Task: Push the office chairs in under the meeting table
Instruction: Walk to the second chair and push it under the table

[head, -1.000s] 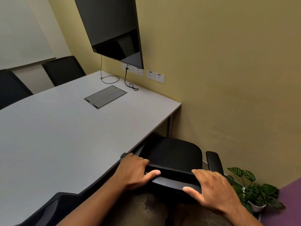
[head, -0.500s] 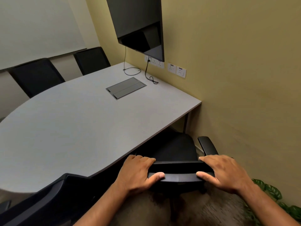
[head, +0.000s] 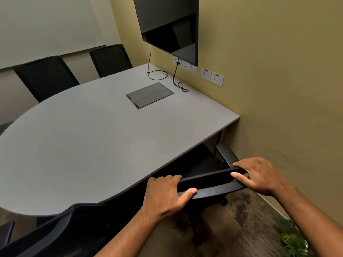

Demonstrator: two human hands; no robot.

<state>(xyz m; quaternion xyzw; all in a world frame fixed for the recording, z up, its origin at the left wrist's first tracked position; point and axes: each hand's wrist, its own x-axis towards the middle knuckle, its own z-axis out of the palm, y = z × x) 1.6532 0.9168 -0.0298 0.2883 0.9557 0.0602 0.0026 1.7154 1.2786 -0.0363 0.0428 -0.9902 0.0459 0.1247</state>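
Note:
A black office chair [head: 209, 184] stands at the near right side of the grey meeting table [head: 96, 145]. Its seat lies mostly under the tabletop, and its right armrest [head: 226, 154] pokes out beside the wall. My left hand [head: 167, 195] grips the left end of the chair's backrest top, thumb on the near side. My right hand [head: 259, 175] grips the right end in the same way. A second black chair [head: 61, 232] sits at the lower left with its back toward me, partly under the table's rounded end.
Two more black chairs [head: 48, 76] [head: 110, 59] stand at the table's far side. A yellow wall [head: 278, 89] with sockets and a dark screen [head: 167, 25] runs close on the right. Cables and a cable hatch [head: 150, 95] lie on the table. A potted plant [head: 293, 240] stands at lower right.
The chair has slid forward so more of its seat is hidden under the tabletop. Both hands stayed on the backrest and moved with it. The view shifted left.

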